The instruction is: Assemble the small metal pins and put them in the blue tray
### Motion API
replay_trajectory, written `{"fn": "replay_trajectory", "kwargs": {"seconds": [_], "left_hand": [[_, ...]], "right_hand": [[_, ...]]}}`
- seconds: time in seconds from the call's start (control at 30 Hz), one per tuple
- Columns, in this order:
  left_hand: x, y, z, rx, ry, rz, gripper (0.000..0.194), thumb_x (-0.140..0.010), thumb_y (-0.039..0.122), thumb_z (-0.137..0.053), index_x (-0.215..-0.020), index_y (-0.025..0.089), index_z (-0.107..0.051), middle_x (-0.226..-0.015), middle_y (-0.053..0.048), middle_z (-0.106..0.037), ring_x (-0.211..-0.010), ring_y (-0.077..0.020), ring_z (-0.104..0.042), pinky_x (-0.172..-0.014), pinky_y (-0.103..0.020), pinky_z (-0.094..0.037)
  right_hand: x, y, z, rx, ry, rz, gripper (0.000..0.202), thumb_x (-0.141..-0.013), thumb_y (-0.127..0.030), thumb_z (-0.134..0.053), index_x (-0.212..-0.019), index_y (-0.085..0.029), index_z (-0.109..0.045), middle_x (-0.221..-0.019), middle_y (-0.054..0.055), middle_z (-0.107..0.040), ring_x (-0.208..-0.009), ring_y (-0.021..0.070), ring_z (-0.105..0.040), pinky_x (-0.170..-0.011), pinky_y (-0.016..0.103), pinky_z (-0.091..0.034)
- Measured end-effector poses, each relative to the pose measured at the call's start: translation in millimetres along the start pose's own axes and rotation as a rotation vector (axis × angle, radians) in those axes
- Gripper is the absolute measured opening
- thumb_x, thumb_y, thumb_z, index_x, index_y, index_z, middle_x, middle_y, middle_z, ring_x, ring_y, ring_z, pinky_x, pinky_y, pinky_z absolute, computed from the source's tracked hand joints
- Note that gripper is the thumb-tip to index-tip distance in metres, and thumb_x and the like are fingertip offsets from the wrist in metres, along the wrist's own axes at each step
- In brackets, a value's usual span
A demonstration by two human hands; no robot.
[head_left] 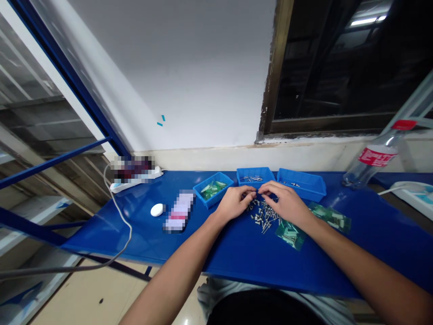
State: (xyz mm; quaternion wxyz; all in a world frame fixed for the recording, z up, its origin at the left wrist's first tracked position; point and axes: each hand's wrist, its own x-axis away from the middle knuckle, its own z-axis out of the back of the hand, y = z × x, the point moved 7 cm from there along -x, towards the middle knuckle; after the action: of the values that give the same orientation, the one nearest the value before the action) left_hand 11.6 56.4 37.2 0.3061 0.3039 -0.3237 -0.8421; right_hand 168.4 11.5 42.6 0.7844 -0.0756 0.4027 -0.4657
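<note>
My left hand (pixel 237 201) and my right hand (pixel 286 204) are close together over a loose pile of small silver metal fasteners (pixel 265 216), which look like screws or rivets. On my left hand, the thumb and fingers curl into a pinch; anything between them is too small to make out. The right hand's fingers bend down towards its thumb, and their tips face the left fingertips. Whatever they hold is hidden. Just behind the hands stands a blue bin (pixel 255 173) with a few thin metal pieces. Beside my right wrist lies a green-tinted plastic bag (pixel 291 235) of pale slim pieces.
A blue bin (pixel 213 201) at left holds green bags; another bin (pixel 320 186) at right holds a few pieces. A second bag (pixel 333 219) lies right. Also on the blue table (pixel 237 266): a blurred phone-like object (pixel 179 211), white round item (pixel 157 210), power strip (pixel 137 179), bottle (pixel 372 158).
</note>
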Motion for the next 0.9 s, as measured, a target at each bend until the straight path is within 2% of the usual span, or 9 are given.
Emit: {"fn": "replay_trajectory", "kwargs": {"seconds": [0.13, 0.23, 0.4, 0.5, 0.73, 0.9], "left_hand": [[1, 7, -2.9, -0.036, -0.048, -0.047, 0.035, -0.101, 0.038, -0.054, -0.121, 0.018, -0.075, -0.106, -0.006, -0.080, -0.085, -0.0206, -0.075, -0.082, -0.028, -0.056], [3, 13, -0.4, -0.055, -0.039, -0.074, 0.036, -0.103, 0.038, -0.052, -0.122, 0.019, -0.076, -0.107, -0.005, -0.080, -0.086, -0.0202, -0.074, -0.082, -0.027, -0.054], [4, 17, 1.4, -0.065, -0.030, -0.043, 0.041, -0.103, 0.047, -0.052, -0.115, 0.018, -0.078, -0.103, -0.004, -0.081, -0.080, -0.0192, -0.072, -0.075, -0.026, -0.051], [5, 17, 0.8, -0.020, -0.022, -0.052, 0.040, -0.102, 0.048, -0.054, -0.117, 0.019, -0.078, -0.106, -0.003, -0.080, -0.084, -0.0197, -0.073, -0.077, -0.026, -0.052], [1, 7, 1.4, 0.026, 0.007, -0.023, 0.030, -0.097, 0.036, -0.064, -0.117, 0.019, -0.078, -0.111, -0.004, -0.080, -0.095, -0.0218, -0.077, -0.087, -0.027, -0.056], [0, 1, 2.8, 0.011, 0.059, -0.004, 0.020, -0.090, 0.023, -0.070, -0.106, 0.018, -0.080, -0.104, -0.004, -0.082, -0.091, -0.0198, -0.078, -0.084, -0.026, -0.058]], "right_hand": [[0, 0, 3, -0.031, 0.043, -0.047, 0.019, -0.094, -0.023, -0.057, -0.104, -0.026, -0.073, -0.109, 0.006, -0.076, -0.095, 0.0250, -0.073, -0.087, 0.043, -0.060], [0, -4, 5, -0.043, 0.061, -0.059, 0.018, -0.095, -0.024, -0.058, -0.102, -0.026, -0.074, -0.108, 0.005, -0.077, -0.096, 0.0253, -0.074, -0.089, 0.043, -0.060], [0, -10, 9, -0.078, 0.100, -0.065, 0.013, -0.094, -0.025, -0.059, -0.096, -0.025, -0.072, -0.102, 0.006, -0.074, -0.083, 0.0226, -0.070, -0.079, 0.041, -0.059], [0, -15, 7, -0.098, 0.072, -0.039, 0.010, -0.094, -0.025, -0.059, -0.095, -0.024, -0.069, -0.102, 0.007, -0.072, -0.085, 0.0226, -0.068, -0.080, 0.040, -0.058], [1, -18, 1, -0.097, 0.041, -0.011, 0.013, -0.097, -0.021, -0.055, -0.101, -0.024, -0.067, -0.106, 0.007, -0.070, -0.094, 0.0226, -0.070, -0.088, 0.038, -0.058], [2, -10, 1, -0.079, 0.063, -0.099, 0.011, -0.096, -0.026, -0.059, -0.102, -0.024, -0.068, -0.102, 0.006, -0.073, -0.089, 0.0224, -0.072, -0.083, 0.037, -0.059]]}}
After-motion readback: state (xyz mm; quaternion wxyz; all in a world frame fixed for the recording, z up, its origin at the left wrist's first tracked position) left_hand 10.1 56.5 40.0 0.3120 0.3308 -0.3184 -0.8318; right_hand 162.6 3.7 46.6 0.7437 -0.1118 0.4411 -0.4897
